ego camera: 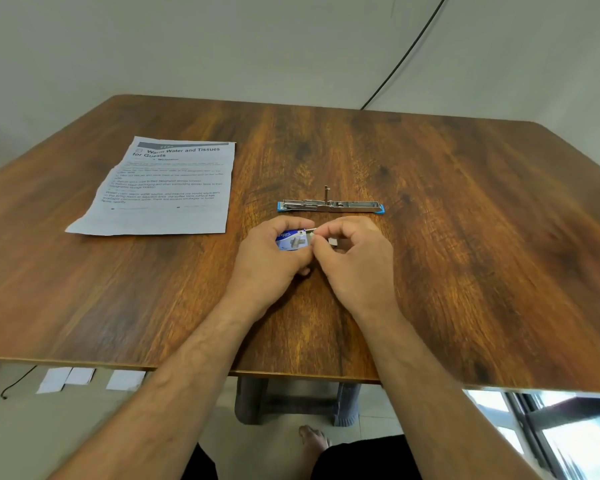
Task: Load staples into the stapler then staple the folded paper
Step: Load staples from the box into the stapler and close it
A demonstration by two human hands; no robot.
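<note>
My left hand [274,261] grips a small blue staple box [291,240] just above the table's middle. My right hand [355,261] pinches the box's right end, where a white flap or inner tray [332,241] sticks out. The stapler [329,206], metal with blue ends, lies opened flat on the table just beyond both hands. A printed paper sheet [163,188], headed "Warm Water and Tissues for Guests", lies flat at the left, apart from the hands. Whether staples show in the box I cannot tell.
The wooden table [465,237] has its front edge close to me. A black cable [406,57] runs down the wall behind the far edge. White paper scraps [84,377] lie on the floor at the lower left. A stool [295,400] stands under the table.
</note>
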